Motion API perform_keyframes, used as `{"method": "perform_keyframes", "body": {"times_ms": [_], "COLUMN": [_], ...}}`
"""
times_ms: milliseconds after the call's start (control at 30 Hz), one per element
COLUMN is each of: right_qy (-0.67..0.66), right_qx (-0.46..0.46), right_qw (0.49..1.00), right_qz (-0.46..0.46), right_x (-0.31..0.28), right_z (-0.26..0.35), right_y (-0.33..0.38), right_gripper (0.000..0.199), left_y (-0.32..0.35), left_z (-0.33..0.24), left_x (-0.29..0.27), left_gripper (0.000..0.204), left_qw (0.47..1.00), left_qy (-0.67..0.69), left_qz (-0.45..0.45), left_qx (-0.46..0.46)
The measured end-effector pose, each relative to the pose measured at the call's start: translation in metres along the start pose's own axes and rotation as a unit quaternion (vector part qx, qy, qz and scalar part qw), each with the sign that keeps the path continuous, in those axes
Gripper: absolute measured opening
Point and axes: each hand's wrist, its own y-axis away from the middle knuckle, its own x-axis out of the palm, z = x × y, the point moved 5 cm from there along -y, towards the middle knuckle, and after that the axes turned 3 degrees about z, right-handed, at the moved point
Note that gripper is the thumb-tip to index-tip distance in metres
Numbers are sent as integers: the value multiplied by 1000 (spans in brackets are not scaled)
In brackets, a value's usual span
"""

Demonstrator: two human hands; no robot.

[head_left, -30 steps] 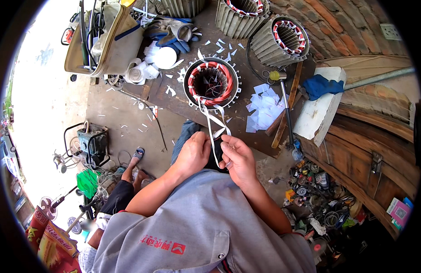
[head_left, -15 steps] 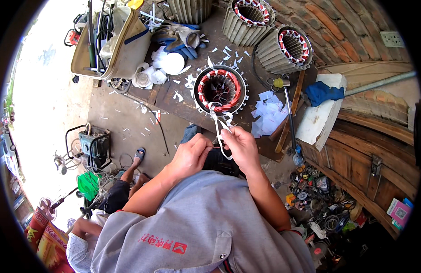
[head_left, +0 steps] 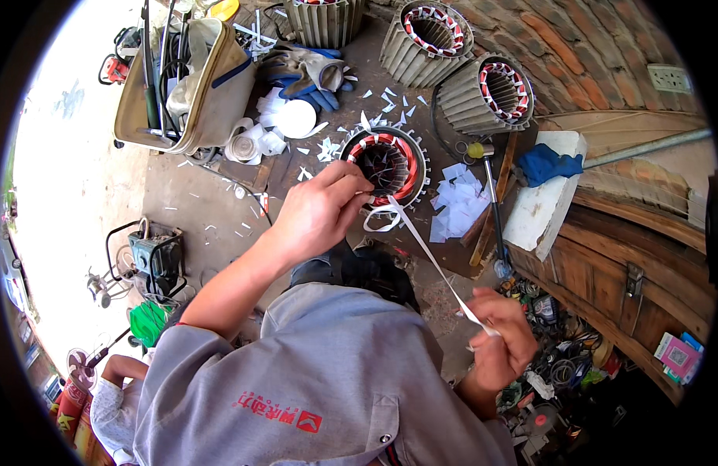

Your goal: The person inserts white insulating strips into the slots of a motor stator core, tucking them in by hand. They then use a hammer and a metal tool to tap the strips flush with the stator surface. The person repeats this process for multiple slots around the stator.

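While the left hand point(head_left: 316, 213) pinches one end of a white strip point(head_left: 429, 260) right at the rim of the round motor stator point(head_left: 386, 159) at upper middle, the right hand point(head_left: 502, 346) at lower right has its grip clamped on the other end, so the strip runs taut and diagonal between them. Pretty cramped spot: two more ribbed grey stators point(head_left: 483, 93) crowd the top edge, a hammer point(head_left: 487, 186) and a white block point(head_left: 541, 202) sit just right of the work, and a wooden chest point(head_left: 631, 264) closes off the right side. Open concrete floor point(head_left: 72, 179) only on the left. White paper scraps point(head_left: 460, 206) are scattered around, shiny copper windings sit inside the stator, and a tan canvas tool bag point(head_left: 192, 85) is at upper left. Small pink and blue packets point(head_left: 677, 353) are at far right.
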Motion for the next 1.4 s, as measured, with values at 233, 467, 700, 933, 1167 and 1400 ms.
{"method": "perform_keyframes", "body": {"times_ms": [233, 467, 700, 933, 1167, 1400], "right_qy": [-398, -521, -396, -301, -139, 235], "right_qx": [-190, -159, -55, 23, 190, 253], "right_qw": [893, 807, 893, 942, 952, 937], "right_qz": [-95, -227, -207, -145, -195, -54], "right_x": [-74, -116, -87, -62, -43, -33], "right_z": [44, 17, -24, -52, -106, -217], "right_y": [55, 66, 58, 36, 11, -21], "right_gripper": [28, 24, 30, 27, 20, 28], "left_y": [-67, -68, -71, -71, -71, -43], "left_z": [8, 12, 15, 16, 12, -17], "left_x": [29, 39, 40, 40, 32, 10], "left_gripper": [16, 11, 10, 9, 12, 10], "left_qw": [917, 908, 917, 919, 949, 989], "left_qy": [-238, -219, -180, -179, -244, -15], "left_qz": [278, 307, 308, 312, 182, 98], "left_qx": [158, 184, 181, 160, 79, 112]}}
